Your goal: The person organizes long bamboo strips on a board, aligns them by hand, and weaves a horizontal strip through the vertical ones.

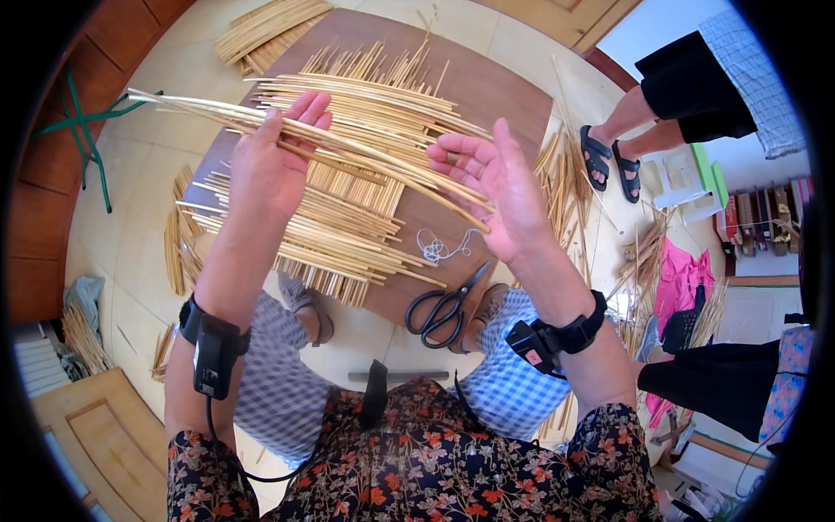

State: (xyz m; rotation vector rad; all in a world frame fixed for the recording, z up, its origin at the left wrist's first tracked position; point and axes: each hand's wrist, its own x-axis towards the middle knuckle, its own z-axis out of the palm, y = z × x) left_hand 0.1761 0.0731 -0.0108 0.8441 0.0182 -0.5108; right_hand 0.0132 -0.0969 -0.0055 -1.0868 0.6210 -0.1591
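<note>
My left hand [271,165] is closed around a small bunch of long, pale stalks [370,161], like straw or reed, held slantwise above the table. At the bunch's right end is my right hand [509,191], palm turned up and fingers stretched out; the stalk ends lie against its palm side. Below, layers of crossed stalks [348,230] cover much of the brown tabletop [509,96]. White thread [442,247] lies loosely coiled beside them. Dark-handled scissors [442,315] rest at the near edge, by my knees.
More stalk bundles [270,30] lie on the floor at the far left, with loose stalks [565,183] to the right. A green metal stand [83,122] is at the left. Two other people's legs [635,122] show at the right, near pink cloth [678,283].
</note>
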